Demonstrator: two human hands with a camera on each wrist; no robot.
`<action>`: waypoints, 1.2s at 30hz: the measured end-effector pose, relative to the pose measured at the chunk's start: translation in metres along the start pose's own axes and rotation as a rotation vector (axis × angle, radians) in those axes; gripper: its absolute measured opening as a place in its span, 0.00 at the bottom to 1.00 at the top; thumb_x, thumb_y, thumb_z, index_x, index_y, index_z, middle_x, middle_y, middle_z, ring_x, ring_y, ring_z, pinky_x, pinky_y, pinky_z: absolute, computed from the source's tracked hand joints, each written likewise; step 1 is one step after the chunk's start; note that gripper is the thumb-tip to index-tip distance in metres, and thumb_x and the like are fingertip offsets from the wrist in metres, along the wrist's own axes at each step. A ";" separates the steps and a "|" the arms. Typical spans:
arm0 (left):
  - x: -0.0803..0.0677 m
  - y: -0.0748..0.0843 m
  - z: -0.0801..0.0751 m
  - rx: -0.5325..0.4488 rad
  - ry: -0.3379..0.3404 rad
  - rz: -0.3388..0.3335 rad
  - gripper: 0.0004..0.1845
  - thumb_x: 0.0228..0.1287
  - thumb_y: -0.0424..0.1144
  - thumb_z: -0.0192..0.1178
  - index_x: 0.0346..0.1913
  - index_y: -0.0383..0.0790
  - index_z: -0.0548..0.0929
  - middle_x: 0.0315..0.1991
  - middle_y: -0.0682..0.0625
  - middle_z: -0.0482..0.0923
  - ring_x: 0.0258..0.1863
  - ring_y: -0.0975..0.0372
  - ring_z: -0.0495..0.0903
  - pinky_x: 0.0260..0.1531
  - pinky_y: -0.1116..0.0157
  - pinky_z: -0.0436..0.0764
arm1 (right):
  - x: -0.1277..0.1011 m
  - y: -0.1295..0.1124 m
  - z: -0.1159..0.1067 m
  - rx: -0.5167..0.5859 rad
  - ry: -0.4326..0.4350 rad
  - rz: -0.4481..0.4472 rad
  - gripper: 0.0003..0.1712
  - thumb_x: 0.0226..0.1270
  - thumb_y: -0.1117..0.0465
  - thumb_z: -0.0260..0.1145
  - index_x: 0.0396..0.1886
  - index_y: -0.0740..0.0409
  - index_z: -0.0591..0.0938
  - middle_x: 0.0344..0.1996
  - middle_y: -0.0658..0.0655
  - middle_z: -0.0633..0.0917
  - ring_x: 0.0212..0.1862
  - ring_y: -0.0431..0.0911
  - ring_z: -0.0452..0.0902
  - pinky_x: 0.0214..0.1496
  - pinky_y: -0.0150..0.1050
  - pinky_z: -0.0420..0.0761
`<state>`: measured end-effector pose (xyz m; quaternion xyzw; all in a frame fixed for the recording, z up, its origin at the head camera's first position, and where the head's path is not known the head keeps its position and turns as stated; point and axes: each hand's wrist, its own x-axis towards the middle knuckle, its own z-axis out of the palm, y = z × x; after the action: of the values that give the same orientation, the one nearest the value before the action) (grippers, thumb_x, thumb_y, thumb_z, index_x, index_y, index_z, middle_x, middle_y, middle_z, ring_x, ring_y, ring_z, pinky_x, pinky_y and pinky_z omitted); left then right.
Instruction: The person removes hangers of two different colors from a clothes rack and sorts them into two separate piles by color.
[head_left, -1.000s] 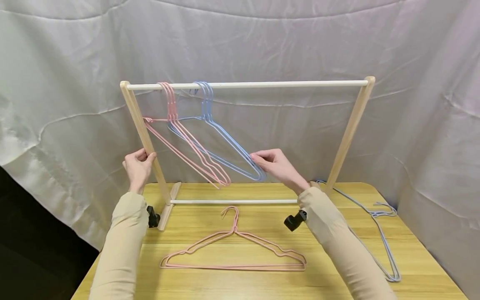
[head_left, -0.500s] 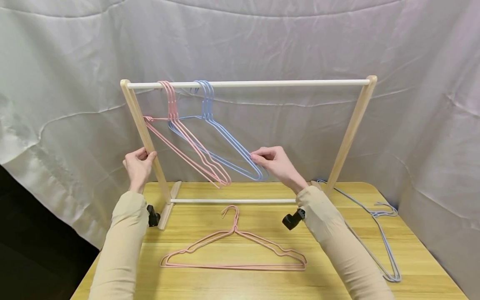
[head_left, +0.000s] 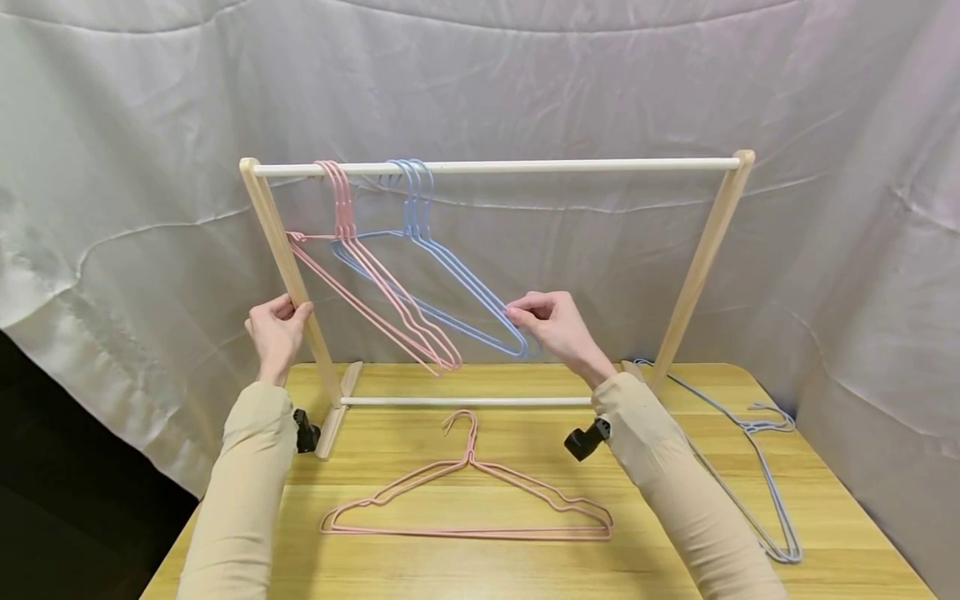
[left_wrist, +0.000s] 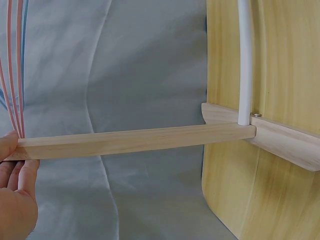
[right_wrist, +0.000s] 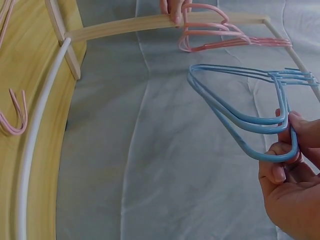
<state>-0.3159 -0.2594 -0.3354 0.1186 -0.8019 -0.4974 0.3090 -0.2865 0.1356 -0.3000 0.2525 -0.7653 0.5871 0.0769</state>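
Left hand (head_left: 276,333) grips the rack's left post (head_left: 288,262), steadying it; right hand (head_left: 551,325) pinches the blue hangers (head_left: 450,275) by their near corner

A pink wire hanger (head_left: 468,492) lies flat near the front of a wooden counter (head_left: 525,567), its hook pointing toward the back. Blue wire hangers (head_left: 757,467) rest in a loose stack at the counter's right edge, partly trailing behind the frame's foot. Three pink hangers (head_left: 375,283) hang together near the left end of the white rail. A creased pale grey sheet (head_left: 525,75) drapes the whole background, with a dark gap (head_left: 67,483) showing at lower left.
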 end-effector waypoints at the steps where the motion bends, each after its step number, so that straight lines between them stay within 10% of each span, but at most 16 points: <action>1: 0.000 0.000 0.000 0.000 0.000 0.000 0.17 0.65 0.38 0.67 0.54 0.33 0.86 0.50 0.38 0.87 0.24 0.89 0.70 0.38 0.84 0.72 | 0.000 0.000 0.000 0.001 0.006 -0.005 0.11 0.69 0.69 0.66 0.42 0.76 0.86 0.29 0.45 0.85 0.32 0.38 0.77 0.37 0.27 0.76; 9: 0.000 0.000 0.000 0.012 0.001 -0.007 0.17 0.65 0.38 0.67 0.55 0.34 0.86 0.50 0.38 0.87 0.24 0.89 0.70 0.42 0.81 0.73 | -0.003 0.001 -0.002 -0.005 0.030 -0.038 0.10 0.69 0.71 0.65 0.42 0.77 0.86 0.37 0.71 0.86 0.34 0.36 0.80 0.41 0.30 0.81; 36: -0.001 -0.001 0.000 0.008 0.009 0.011 0.17 0.66 0.38 0.67 0.54 0.33 0.87 0.49 0.37 0.87 0.24 0.89 0.69 0.38 0.84 0.70 | -0.022 0.008 -0.012 -0.098 0.080 -0.024 0.11 0.71 0.67 0.64 0.44 0.72 0.86 0.40 0.65 0.89 0.36 0.31 0.82 0.40 0.26 0.79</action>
<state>-0.3157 -0.2593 -0.3365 0.1177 -0.8030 -0.4921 0.3148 -0.2734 0.1552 -0.3128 0.2339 -0.7862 0.5577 0.1266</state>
